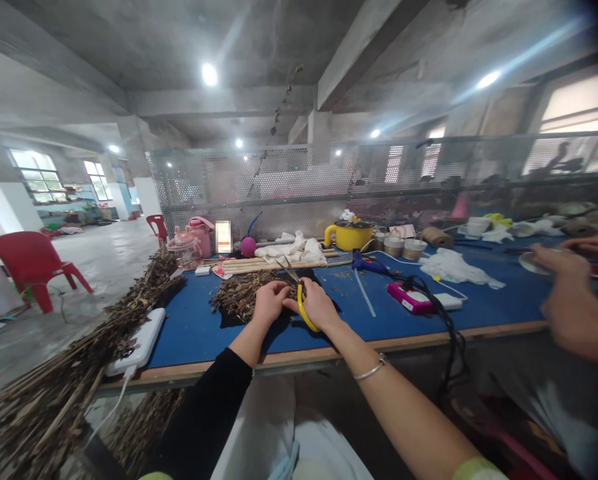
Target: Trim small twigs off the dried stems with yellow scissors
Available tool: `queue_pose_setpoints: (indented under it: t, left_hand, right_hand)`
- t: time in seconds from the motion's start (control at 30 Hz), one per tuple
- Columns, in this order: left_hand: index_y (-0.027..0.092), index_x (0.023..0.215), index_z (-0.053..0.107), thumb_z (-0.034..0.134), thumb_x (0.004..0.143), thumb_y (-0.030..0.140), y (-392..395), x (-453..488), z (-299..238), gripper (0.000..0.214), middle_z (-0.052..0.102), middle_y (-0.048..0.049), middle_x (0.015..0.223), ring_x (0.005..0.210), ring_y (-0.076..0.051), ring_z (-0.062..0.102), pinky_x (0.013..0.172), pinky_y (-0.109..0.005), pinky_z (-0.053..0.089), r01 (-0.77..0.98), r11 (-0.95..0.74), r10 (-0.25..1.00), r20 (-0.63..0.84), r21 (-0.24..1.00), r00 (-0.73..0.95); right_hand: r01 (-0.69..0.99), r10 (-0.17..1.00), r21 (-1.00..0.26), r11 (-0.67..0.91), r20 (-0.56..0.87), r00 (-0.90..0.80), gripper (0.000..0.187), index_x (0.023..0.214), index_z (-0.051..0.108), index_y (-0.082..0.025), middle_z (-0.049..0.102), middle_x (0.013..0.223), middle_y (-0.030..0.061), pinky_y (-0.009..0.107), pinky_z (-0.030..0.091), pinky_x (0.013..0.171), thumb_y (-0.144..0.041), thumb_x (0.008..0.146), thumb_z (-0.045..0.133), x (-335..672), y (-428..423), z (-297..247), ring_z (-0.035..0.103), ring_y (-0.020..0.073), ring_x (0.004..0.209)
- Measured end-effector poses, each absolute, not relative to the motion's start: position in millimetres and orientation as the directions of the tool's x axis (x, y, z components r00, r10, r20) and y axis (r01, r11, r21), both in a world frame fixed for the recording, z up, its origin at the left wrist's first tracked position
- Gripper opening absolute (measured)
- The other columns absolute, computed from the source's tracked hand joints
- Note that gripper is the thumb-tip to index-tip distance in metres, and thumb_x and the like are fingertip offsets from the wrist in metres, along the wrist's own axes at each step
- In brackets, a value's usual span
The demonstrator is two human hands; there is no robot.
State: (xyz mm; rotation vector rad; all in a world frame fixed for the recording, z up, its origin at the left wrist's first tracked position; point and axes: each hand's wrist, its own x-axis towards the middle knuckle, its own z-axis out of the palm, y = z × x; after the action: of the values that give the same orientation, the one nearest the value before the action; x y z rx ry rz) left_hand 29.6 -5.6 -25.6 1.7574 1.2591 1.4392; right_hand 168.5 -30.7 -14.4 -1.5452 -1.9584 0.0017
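My right hand [319, 305] is wrapped round a pair of scissors [301, 303] with yellow handles; the blades point up and away from me, slightly apart. Close beside it, my left hand [270, 300] has thumb and fingers pinched together near the right thumb. Whatever is between those fingertips is too small to make out. Under and behind both hands lies a pile of dried brown plant pieces [241, 293], spread on a dark cloth [231, 316] on the blue table [193, 333].
Long dried stalks [93, 347] lean over the left table edge by a white power bank [141, 343]. Toward the back are a yellow pot [351, 237], white cloth [296, 249] and a blue glue gun [371, 263]. Another person's hands [569, 280] work at the right.
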Motion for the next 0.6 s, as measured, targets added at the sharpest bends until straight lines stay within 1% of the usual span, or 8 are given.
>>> queue_pose_setpoints:
  t: [0.1,0.2,0.37,0.5,0.6]
  left_hand:
    - [0.013,0.077,0.065,0.056,0.07,0.025,-6,28,-26,0.017,0.065,-0.0042,0.069,0.063,-0.012,0.058,0.064,-0.023,0.045,0.433,-0.43,0.876,0.482,0.792,-0.011]
    - [0.014,0.077,0.065,0.055,0.071,0.024,-8,28,-26,0.016,0.065,-0.0034,0.069,0.063,-0.011,0.058,0.065,-0.023,0.044,0.488,-0.428,0.866,0.499,0.76,-0.018]
    - [0.014,0.077,0.066,0.057,0.071,0.024,-10,30,-26,0.015,0.065,-0.003,0.067,0.061,-0.011,0.057,0.063,-0.023,0.043,0.507,-0.419,0.87,0.493,0.753,-0.014]
    - [0.013,0.078,0.066,0.057,0.071,0.024,-8,31,-27,0.015,0.065,-0.0032,0.068,0.061,-0.01,0.056,0.061,-0.022,0.043,0.5,-0.408,0.876,0.482,0.764,-0.021]
    - [0.013,0.077,0.066,0.058,0.071,0.024,-6,30,-29,0.014,0.065,-0.003,0.068,0.06,-0.01,0.056,0.059,-0.021,0.042,0.521,-0.403,0.877,0.481,0.752,-0.016]
  right_hand:
    - [0.871,0.863,-0.368,0.325,0.492,-0.114,0.069,0.118,0.039,-0.017,0.053,0.103,0.0118,0.03,0.034,0.081,-0.055,0.065,0.059,169,-30,-18,0.049,0.0239,0.1]
    - [0.88,0.859,-0.355,0.314,0.501,-0.105,0.069,0.117,0.04,-0.018,0.053,0.103,0.0118,0.031,0.034,0.083,-0.057,0.063,0.06,170,-31,-20,0.048,0.0243,0.102]
    - [0.898,0.855,-0.335,0.285,0.513,-0.08,0.069,0.115,0.042,-0.018,0.055,0.101,0.0121,0.031,0.036,0.079,-0.061,0.064,0.057,168,-35,-20,0.05,0.0245,0.099]
    - [0.916,0.882,-0.329,0.229,0.468,-0.052,0.064,0.113,0.045,-0.021,0.058,0.098,0.0096,0.029,0.038,0.071,-0.063,0.065,0.054,167,-39,-17,0.055,0.0233,0.091]
    - [0.928,0.899,-0.31,0.205,0.434,-0.054,0.06,0.111,0.048,-0.024,0.061,0.095,0.0079,0.027,0.038,0.068,-0.061,0.065,0.054,167,-40,-16,0.057,0.0222,0.087]
